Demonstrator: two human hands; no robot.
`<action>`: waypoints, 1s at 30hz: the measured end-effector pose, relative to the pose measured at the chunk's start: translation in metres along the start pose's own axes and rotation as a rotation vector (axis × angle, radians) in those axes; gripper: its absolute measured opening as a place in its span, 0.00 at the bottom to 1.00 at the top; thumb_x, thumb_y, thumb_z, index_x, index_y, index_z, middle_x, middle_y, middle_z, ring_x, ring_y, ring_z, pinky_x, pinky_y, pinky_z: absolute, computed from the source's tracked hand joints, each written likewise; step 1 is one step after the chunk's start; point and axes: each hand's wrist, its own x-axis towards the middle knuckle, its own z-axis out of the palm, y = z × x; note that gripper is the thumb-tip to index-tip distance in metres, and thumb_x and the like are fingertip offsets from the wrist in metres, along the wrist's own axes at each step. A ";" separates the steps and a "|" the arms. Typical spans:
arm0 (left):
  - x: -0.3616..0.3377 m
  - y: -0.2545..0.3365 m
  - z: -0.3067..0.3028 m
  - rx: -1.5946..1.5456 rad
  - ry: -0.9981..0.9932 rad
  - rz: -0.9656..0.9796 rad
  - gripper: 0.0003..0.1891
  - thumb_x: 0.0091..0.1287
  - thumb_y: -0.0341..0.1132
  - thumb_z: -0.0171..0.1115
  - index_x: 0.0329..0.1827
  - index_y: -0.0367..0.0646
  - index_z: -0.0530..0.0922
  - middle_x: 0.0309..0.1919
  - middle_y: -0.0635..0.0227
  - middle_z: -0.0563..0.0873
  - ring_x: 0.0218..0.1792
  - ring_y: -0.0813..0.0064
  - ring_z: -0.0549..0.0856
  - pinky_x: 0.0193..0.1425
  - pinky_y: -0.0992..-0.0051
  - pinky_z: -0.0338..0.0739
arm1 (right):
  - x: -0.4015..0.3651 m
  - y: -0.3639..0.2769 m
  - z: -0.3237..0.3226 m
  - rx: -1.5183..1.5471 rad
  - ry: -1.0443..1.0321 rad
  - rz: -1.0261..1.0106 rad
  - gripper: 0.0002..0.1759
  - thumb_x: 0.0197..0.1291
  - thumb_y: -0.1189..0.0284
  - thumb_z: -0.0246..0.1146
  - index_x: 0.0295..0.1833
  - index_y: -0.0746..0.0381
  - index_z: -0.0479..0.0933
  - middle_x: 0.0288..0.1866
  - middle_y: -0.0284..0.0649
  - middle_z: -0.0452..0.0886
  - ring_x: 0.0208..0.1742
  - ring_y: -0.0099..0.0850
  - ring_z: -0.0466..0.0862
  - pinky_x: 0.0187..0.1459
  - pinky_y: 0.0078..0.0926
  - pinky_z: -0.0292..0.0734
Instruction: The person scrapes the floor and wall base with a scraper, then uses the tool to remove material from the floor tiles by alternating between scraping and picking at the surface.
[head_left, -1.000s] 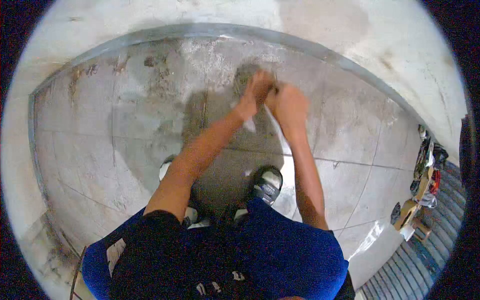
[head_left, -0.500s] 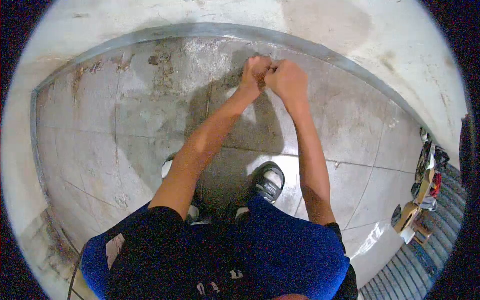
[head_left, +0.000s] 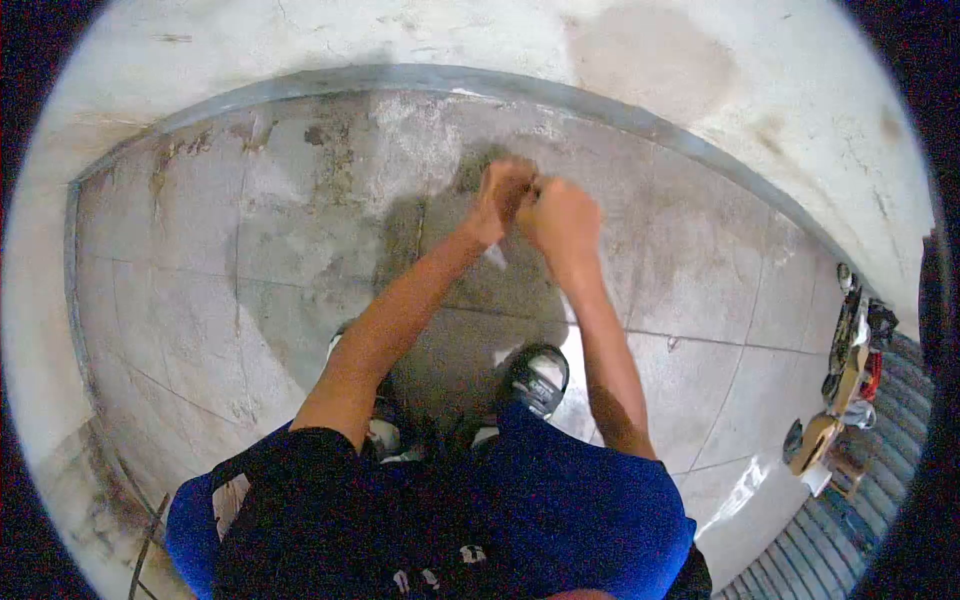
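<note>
My left hand [head_left: 503,195] and my right hand [head_left: 562,220] meet at their fingertips, held out over the floor in front of me. The left fingers are curled and smeared a little by motion. On the right, the fingers are folded into a fist, its back facing the camera. Whatever the two hands grip between them, if anything, is hidden or too small to make out.
Below lies a grey tiled floor [head_left: 690,240], stained near a pale wall [head_left: 480,30] with a grey skirting. My sandalled foot [head_left: 540,380] shows under my arms. Cardboard and mixed items [head_left: 820,440] lie at the right, beside a corrugated shutter [head_left: 840,540].
Both hands have come down and slightly left, nearer to my body, and are still together. The view has tilted slightly.
</note>
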 end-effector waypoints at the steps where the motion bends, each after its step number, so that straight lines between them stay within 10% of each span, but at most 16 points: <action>1: -0.003 -0.002 -0.005 0.016 -0.126 -0.069 0.06 0.51 0.32 0.60 0.29 0.42 0.74 0.19 0.58 0.72 0.25 0.55 0.74 0.28 0.65 0.67 | -0.009 -0.002 0.007 -0.014 0.021 0.032 0.12 0.47 0.67 0.60 0.27 0.64 0.83 0.26 0.54 0.82 0.28 0.49 0.84 0.33 0.44 0.80; 6: 0.011 -0.035 0.008 -0.194 -0.029 -0.116 0.06 0.54 0.33 0.59 0.30 0.41 0.72 0.31 0.53 0.76 0.38 0.50 0.75 0.40 0.56 0.67 | 0.029 0.003 0.010 0.043 0.059 0.025 0.14 0.52 0.63 0.59 0.31 0.62 0.83 0.27 0.55 0.81 0.31 0.52 0.83 0.35 0.46 0.79; 12: -0.013 -0.014 -0.001 -0.051 -0.365 -0.180 0.06 0.56 0.35 0.57 0.30 0.41 0.75 0.30 0.55 0.77 0.38 0.51 0.76 0.39 0.60 0.68 | -0.001 -0.003 -0.004 -0.011 -0.064 0.025 0.14 0.54 0.63 0.58 0.30 0.62 0.83 0.27 0.55 0.81 0.31 0.52 0.83 0.35 0.46 0.79; 14: -0.032 -0.044 0.023 -0.272 -0.141 -0.156 0.07 0.55 0.35 0.57 0.28 0.40 0.74 0.27 0.52 0.76 0.34 0.50 0.77 0.35 0.59 0.69 | -0.013 0.000 0.016 0.009 -0.045 0.064 0.15 0.53 0.62 0.59 0.31 0.63 0.83 0.28 0.55 0.81 0.31 0.52 0.83 0.35 0.45 0.79; 23: -0.010 -0.036 0.010 0.063 -0.334 -0.199 0.10 0.57 0.36 0.56 0.23 0.39 0.73 0.21 0.50 0.75 0.24 0.48 0.76 0.25 0.58 0.68 | 0.000 0.011 0.008 0.088 -0.038 0.007 0.13 0.52 0.63 0.59 0.35 0.59 0.83 0.30 0.54 0.81 0.32 0.51 0.83 0.35 0.45 0.79; 30: 0.016 -0.024 -0.001 0.155 -0.476 -0.304 0.07 0.58 0.31 0.52 0.26 0.37 0.74 0.27 0.49 0.77 0.34 0.51 0.79 0.38 0.65 0.75 | 0.024 0.010 -0.002 0.098 -0.033 0.020 0.13 0.50 0.62 0.61 0.37 0.56 0.84 0.30 0.53 0.82 0.32 0.51 0.83 0.36 0.44 0.79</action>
